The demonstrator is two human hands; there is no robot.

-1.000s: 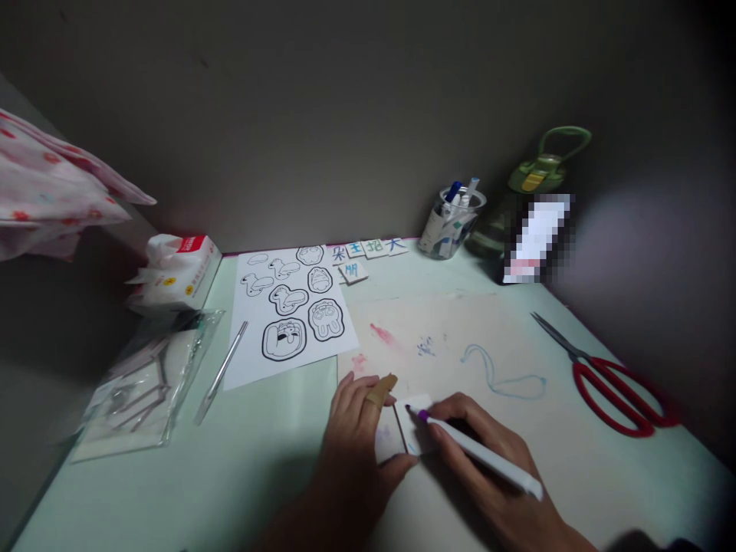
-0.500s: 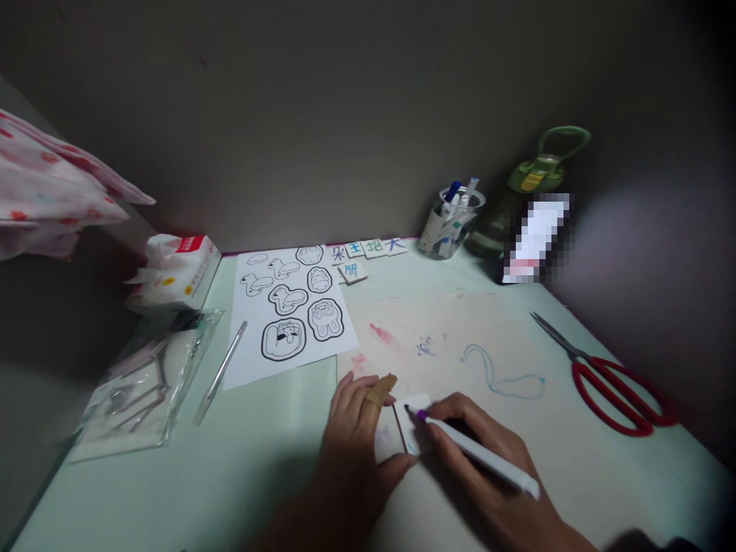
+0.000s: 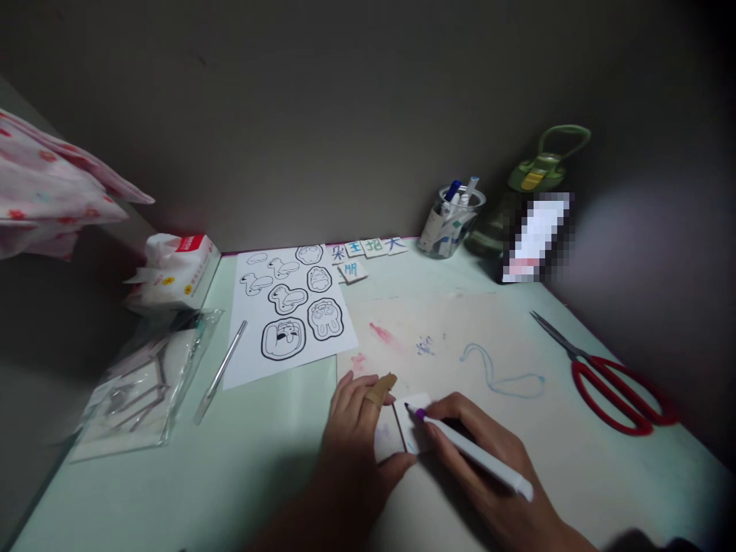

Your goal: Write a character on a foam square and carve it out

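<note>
My right hand (image 3: 483, 456) grips a white marker (image 3: 480, 458) with a purple collar, its dark tip at the upper part of a small white square card (image 3: 417, 429). A short blue stroke shows near that card's lower edge. Butted against its left side is a second small card (image 3: 389, 435) with a faint purple mark. My left hand (image 3: 362, 429), a tan bandage round one finger, holds this second card between thumb and fingers. Beneath both hands lies a large cream sheet (image 3: 402, 307) with red smudges, purple marks and a blue outline.
Red-handled scissors (image 3: 612, 395) lie at the right. Behind stand a jar of pens (image 3: 451, 222), a green bottle (image 3: 537, 176) and a blurred-out screen (image 3: 537, 238). Several lettered tiles (image 3: 352, 271), a printed drawing sheet (image 3: 253, 360), a craft knife (image 3: 221, 372), a plastic bag (image 3: 138, 399) and tissues (image 3: 178, 268) are left.
The marker's rear end has shifted slightly left and down in my right hand, while its tip stays at nearly the same spot on the card. My left hand has not visibly moved.
</note>
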